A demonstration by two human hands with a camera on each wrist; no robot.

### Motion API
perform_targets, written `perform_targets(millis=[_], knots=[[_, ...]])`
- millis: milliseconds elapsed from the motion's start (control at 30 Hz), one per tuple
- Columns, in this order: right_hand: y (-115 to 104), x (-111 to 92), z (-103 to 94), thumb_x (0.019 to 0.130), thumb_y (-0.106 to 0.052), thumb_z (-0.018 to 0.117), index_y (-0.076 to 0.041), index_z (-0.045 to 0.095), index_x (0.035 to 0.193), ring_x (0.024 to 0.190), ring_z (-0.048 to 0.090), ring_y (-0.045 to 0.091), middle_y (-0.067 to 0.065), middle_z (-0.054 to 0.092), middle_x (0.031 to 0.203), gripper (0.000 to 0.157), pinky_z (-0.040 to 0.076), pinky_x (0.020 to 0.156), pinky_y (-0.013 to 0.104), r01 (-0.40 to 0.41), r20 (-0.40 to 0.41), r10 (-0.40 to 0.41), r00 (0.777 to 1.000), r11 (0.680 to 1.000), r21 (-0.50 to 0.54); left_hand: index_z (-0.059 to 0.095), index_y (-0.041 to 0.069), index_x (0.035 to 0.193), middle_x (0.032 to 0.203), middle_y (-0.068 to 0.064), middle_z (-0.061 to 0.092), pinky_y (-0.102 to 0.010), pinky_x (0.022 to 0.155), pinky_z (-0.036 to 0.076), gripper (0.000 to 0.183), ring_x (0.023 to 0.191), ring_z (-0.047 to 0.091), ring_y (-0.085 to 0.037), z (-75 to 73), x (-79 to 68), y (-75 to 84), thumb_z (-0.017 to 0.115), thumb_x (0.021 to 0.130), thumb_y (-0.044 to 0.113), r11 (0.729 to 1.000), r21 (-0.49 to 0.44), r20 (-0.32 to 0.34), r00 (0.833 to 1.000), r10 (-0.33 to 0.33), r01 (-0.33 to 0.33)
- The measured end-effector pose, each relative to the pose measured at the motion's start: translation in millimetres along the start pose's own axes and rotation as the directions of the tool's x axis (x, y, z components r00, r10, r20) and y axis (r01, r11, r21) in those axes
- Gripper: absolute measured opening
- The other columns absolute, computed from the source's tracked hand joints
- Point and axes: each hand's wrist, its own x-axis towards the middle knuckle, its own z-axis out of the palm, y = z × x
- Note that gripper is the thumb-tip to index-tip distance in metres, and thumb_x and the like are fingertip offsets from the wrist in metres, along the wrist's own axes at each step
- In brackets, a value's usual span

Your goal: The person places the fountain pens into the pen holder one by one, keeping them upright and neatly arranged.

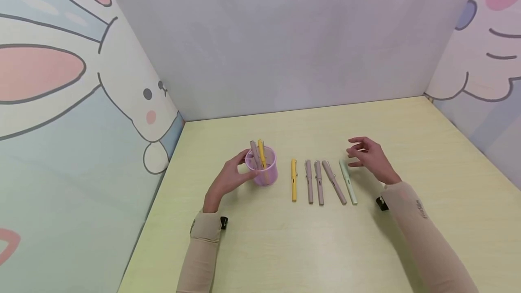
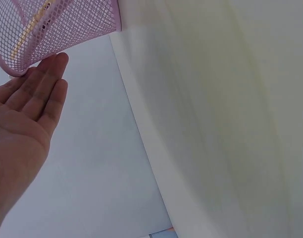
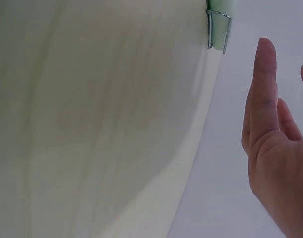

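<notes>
My left hand (image 1: 229, 178) holds a pink mesh pen cup (image 1: 270, 176), the thumb at its front and the fingers along its far side. Inside the cup lean a mauve pen (image 1: 255, 152) and a yellow pen (image 1: 262, 153). In the left wrist view the fingers (image 2: 51, 94) lie against the cup's mesh wall (image 2: 82, 25). My right hand (image 1: 372, 159) hovers, fingers loosely bent and nothing in them, just right of a light green pen (image 1: 348, 183). That pen's clip end (image 3: 220, 29) shows at the top of the right wrist view, apart from the fingertips.
Between the cup and the green pen, a yellow pen (image 1: 294, 181) and three mauve pens (image 1: 309, 182) lie in a row on the pale wood table (image 1: 277, 248). A plain wall (image 1: 285, 49) stands behind, with cartoon-printed walls (image 1: 134, 103) at both sides.
</notes>
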Motion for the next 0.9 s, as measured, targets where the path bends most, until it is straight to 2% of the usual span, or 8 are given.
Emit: perform_targets(millis=[233, 600, 900], knots=[[2.3, -2.2, -3.5, 0.107, -0.012, 0.056, 0.014, 0.036, 0.147, 0.096, 0.068, 0.021, 0.025, 0.052, 0.118, 0.053, 0.061, 0.078, 0.040, -0.047, 0.052, 0.048, 0.998, 0.999, -0.010, 0.039, 0.006, 0.159, 0.152, -0.014, 0.052, -0.058, 0.108, 0.042, 0.082, 0.135, 0.051, -0.037, -0.7, 0.3, 0.7, 0.077, 0.093, 0.036, 1.000, -0.001, 0.006, 1.000, 0.000, 0.000], [0.3, -6.5, -5.5, 0.106, -0.012, 0.059, 0.015, 0.036, 0.147, 0.094, 0.064, 0.018, 0.025, 0.049, 0.117, 0.055, 0.061, 0.079, 0.038, -0.110, 0.087, 0.110, 0.990, 0.994, -0.006, 0.039, 0.006, 0.159, 0.152, -0.015, 0.052, -0.058, 0.109, 0.041, 0.081, 0.135, 0.051, -0.036, -1.1, -0.3, 2.6, 0.076, 0.093, 0.035, 1.000, 0.011, 0.005, 1.000, -0.001, 0.001], [-0.6, -8.7, -4.9, 0.105, -0.015, 0.061, 0.016, 0.034, 0.147, 0.095, 0.065, 0.018, 0.030, 0.049, 0.126, 0.059, 0.061, 0.079, 0.039, -0.172, 0.123, 0.176, 0.977, 0.984, -0.044, 0.040, 0.007, 0.159, 0.151, -0.013, 0.053, -0.057, 0.109, 0.041, 0.081, 0.134, 0.052, -0.035, -0.8, 0.4, 0.9, 0.076, 0.092, 0.036, 1.000, 0.007, 0.005, 1.000, -0.008, 0.008]])
